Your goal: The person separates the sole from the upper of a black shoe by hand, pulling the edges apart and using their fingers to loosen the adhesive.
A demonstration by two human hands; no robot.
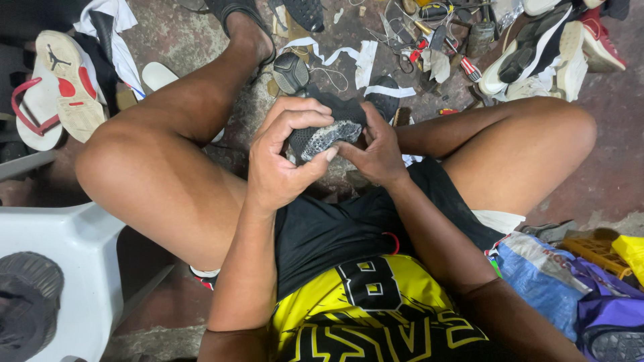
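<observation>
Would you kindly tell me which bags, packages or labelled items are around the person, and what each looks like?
Blue woven plastic sack: lower right beside the thigh, crumpled, pale blue.
Purple bag: bottom right corner, glossy, folded.
Yellow plastic bag: right edge, bright yellow.
White sandal with a printed figure logo: upper left on the floor, sole up, red patches.

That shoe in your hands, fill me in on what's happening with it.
A seated person holds a dark mesh shoe between the knees with both bare hands. The left hand wraps over its near end, thumb pressed to the grey patch on the mesh, while the right hand pinches the other side. On the floor beyond lie white strips, scattered tools and a pile of sneakers. A flip-flop sits to the left, and a white plastic stool stands nearer.
</observation>
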